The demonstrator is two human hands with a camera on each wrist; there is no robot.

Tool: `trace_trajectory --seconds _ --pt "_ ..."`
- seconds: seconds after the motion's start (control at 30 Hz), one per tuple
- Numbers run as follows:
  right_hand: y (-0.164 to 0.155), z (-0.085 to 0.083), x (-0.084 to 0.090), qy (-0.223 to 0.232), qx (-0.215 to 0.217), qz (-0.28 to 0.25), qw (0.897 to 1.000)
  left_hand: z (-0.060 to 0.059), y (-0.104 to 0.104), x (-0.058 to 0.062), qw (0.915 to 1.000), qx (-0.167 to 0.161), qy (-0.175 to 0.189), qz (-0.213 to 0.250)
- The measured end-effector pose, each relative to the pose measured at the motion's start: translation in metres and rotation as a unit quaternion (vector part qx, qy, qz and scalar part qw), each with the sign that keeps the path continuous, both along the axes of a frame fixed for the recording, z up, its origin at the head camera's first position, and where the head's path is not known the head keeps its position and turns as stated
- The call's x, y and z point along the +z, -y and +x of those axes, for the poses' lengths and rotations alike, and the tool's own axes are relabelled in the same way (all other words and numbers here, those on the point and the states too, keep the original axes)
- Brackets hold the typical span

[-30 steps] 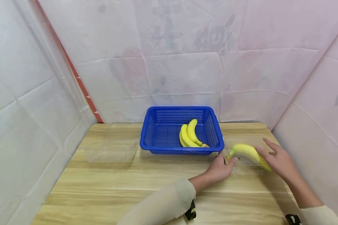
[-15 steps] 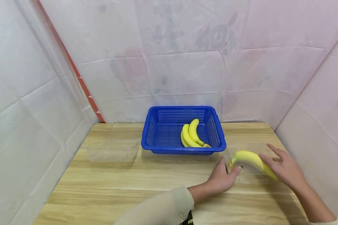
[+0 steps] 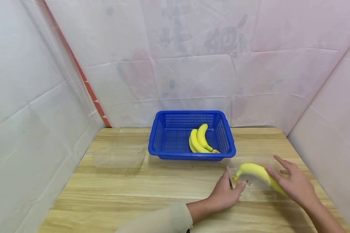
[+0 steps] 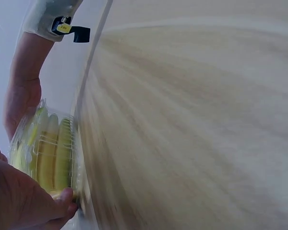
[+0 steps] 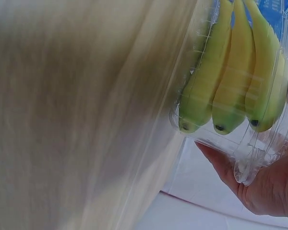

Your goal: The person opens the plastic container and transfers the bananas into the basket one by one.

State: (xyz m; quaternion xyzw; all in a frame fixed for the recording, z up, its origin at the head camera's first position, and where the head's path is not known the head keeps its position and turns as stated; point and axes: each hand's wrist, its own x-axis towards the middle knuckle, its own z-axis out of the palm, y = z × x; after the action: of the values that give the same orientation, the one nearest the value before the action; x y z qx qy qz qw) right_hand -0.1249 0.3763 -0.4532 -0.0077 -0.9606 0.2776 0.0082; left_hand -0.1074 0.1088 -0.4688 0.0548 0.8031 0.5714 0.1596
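Light wooden table, pale grain. At the back edge, centre: blue perforated plastic basket. Near the left edge: clear plastic tray. Near the right edge: clear plastic clamshell box.

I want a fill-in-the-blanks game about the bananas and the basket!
The basket on the wooden table is coloured ____.
The bunch of bananas near the hands lies in a clear plastic ____.
The other bananas lie inside the ____.
The right hand touches the bunch's ____ end.

Missing words: blue; box; basket; right
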Motion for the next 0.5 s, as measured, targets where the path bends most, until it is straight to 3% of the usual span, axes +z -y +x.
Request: trace_trajectory --seconds 0.37,0.5 --pt "0.019 0.012 0.001 -0.008 -0.006 0.011 1.0 0.012 0.019 0.003 0.9999 -0.001 -0.011 0.008" --pt "0.027 0.015 0.001 -0.01 -0.004 0.01 1.0 0.014 0.028 0.003 0.9994 -0.006 -0.014 0.03"
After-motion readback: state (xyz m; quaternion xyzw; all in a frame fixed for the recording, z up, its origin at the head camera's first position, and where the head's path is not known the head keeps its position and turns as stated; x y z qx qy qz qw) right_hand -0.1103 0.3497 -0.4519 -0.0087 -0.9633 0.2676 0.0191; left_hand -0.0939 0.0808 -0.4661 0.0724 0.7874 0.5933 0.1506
